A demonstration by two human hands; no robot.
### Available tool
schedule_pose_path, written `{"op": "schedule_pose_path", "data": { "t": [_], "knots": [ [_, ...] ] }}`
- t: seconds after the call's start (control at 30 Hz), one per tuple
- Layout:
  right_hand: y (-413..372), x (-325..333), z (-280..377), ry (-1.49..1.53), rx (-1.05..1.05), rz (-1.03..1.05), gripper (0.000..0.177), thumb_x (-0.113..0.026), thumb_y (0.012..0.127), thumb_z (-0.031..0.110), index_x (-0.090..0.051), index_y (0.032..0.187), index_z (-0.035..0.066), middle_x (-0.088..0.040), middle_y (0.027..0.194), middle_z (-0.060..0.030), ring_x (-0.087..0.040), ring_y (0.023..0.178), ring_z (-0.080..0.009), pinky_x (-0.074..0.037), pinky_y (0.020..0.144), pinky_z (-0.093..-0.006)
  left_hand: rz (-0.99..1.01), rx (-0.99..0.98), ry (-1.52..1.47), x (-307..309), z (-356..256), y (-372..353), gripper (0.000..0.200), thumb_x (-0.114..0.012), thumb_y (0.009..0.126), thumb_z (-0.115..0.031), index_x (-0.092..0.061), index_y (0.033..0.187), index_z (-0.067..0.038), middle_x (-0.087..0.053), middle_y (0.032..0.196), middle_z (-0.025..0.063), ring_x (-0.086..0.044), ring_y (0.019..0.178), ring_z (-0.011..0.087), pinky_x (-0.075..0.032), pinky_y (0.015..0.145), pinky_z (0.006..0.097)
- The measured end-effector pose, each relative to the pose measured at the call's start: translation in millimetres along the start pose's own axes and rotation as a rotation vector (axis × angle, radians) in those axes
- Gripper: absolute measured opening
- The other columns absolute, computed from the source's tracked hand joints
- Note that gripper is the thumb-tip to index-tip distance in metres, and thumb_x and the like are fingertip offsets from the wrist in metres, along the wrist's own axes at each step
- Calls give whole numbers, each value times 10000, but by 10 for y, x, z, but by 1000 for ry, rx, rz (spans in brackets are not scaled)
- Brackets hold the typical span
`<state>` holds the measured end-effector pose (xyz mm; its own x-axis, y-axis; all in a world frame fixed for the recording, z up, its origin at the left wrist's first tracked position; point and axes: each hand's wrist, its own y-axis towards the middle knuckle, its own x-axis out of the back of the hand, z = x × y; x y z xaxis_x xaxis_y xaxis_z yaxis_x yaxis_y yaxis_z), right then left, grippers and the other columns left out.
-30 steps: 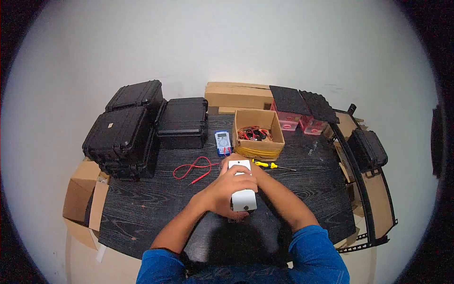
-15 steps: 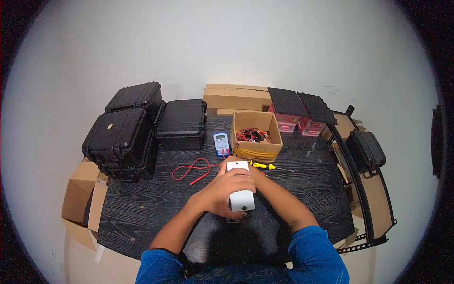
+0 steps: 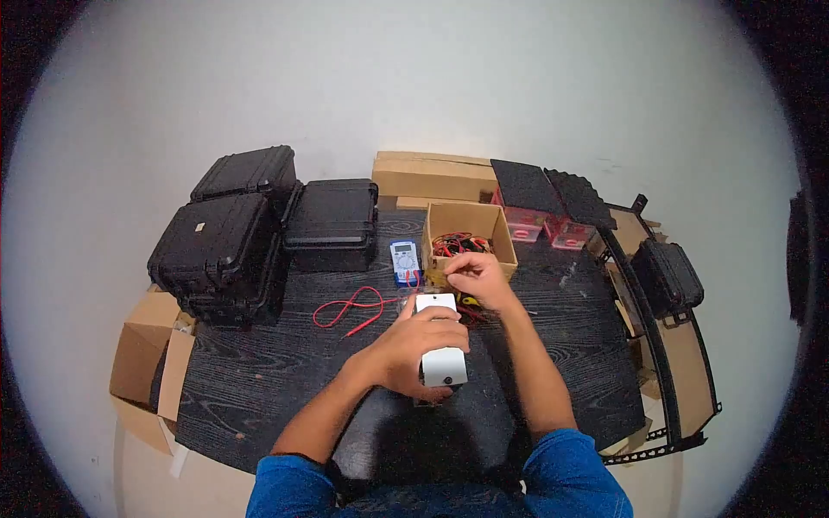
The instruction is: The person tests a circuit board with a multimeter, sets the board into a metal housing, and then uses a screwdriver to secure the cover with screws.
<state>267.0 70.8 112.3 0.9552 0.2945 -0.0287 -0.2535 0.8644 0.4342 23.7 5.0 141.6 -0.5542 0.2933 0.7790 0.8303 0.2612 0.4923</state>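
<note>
My left hand [image 3: 403,351] is wrapped round a white box-shaped device [image 3: 444,366], with a small dark round spot near each end of its top face. My right hand [image 3: 480,281] is raised in front of the open cardboard box [image 3: 496,226]. Its thumb and forefinger are pinched together, and anything between them is too small to make out. Red and black cables [image 3: 462,245] lie in that box. Under my right hand a yellow-and-black screwdriver [image 3: 467,300] is partly hidden. A blue-and-white multimeter [image 3: 405,259] lies beyond my left hand, and a red test lead [image 3: 356,304] curls beside it.
Black hard cases [image 3: 216,233] are stacked at the left, with another black case [image 3: 332,220] beside them. A long cardboard box [image 3: 432,177] and red-and-clear bins [image 3: 524,224] stand at the back. A black-framed rack [image 3: 656,332] lines the right edge, and an open carton [image 3: 142,358] the left.
My right hand has come away from the white device and moved up and right, its fingers now pinched before the cardboard box. My left hand still holds the device in place.
</note>
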Motion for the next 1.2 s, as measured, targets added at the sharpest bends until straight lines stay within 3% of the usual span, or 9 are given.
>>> {"op": "schedule_pose_path", "data": {
  "t": [0.2, 0.43, 0.63, 0.83, 0.93, 1.2],
  "knots": [
    [-106, -194, 527, -227, -137, 149, 94, -777, 876, -7, -760, 968, -2, -759, 1022, -79, -698, 914, -124, -572, 821, -282, 19, 24, -1, 31, -29, 5, 681, -923, 596, -380, -677, 1199, -182, -665, 1295, 12, -520, 1344, 319, -300, 1129, 589],
    [-79, -253, 501, -314, -186, 133, 96, -779, 891, 38, -765, 975, -6, -767, 1018, -78, -703, 932, -129, -572, 828, -284, 30, 30, -5, 18, -9, -4, 688, -926, 590, -368, -680, 1206, -186, -662, 1299, 12, -515, 1344, 314, -292, 1135, 583],
    [-28, -174, 425, -361, 36, 269, 80, -747, 914, 28, -740, 987, -4, -757, 1037, -92, -700, 965, -147, -570, 834, -304, 26, 25, 4, 18, -14, -2, 697, -926, 587, -377, -678, 1209, -187, -659, 1304, 15, -514, 1345, 315, -298, 1131, 586],
    [-11, -230, 598, -536, -10, 301, 93, -742, 923, 51, -746, 1008, 14, -751, 1030, -80, -698, 930, -154, -561, 807, -306, 36, 31, 19, 13, -10, -11, 697, -925, 594, -392, -676, 1214, -191, -658, 1308, 14, -510, 1351, 319, -290, 1128, 613],
    [45, -241, 677, -636, 92, 371, 126, -751, 918, 85, -761, 1027, 24, -754, 1003, -73, -703, 911, -156, -560, 795, -307, 50, 44, 21, 42, -41, -1, 698, -923, 597, -394, -675, 1217, -190, -657, 1310, 12, -509, 1351, 319, -288, 1125, 618],
    [94, -288, 754, -736, -12, 345, 155, -783, 897, 132, -750, 997, 19, -741, 900, -71, -689, 815, -146, -554, 733, -316, 18, 21, -4, 8, 5, -11, 688, -923, 599, -400, -685, 1207, -184, -666, 1297, 16, -507, 1350, 328, -302, 1128, 597]
  ]
}}
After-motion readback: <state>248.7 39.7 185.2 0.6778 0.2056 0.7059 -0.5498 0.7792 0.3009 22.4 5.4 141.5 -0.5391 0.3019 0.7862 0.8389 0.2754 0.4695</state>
